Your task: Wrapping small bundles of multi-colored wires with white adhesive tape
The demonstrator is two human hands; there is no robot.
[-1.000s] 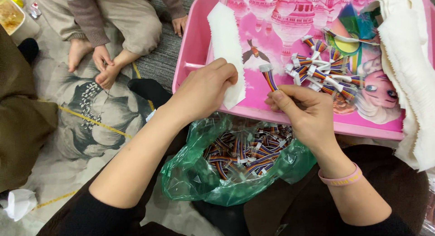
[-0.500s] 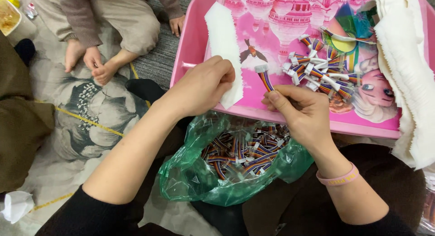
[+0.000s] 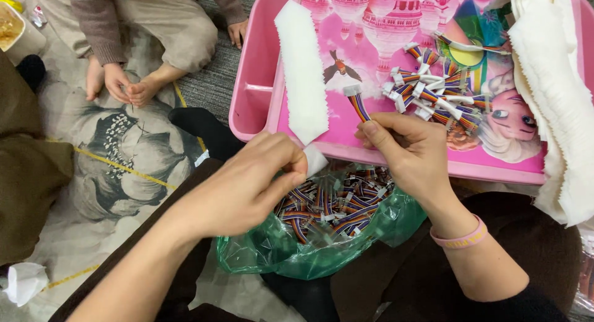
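Left hand dropped off tray toward bag, pinching white strip end | right hand closed on ribbon cable over pink tray | step: likely wiping/wrapping cable | next: align strip with connector | more cables in green bag

Seated child, patterned floor mat, crumpled tissue, brown cushion

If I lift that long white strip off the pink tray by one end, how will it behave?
The white strip looks like thin tissue or cloth, so it is probably floppy and would droop. It seems very light and may drift. Its zigzag edges suggest it could tear easily.
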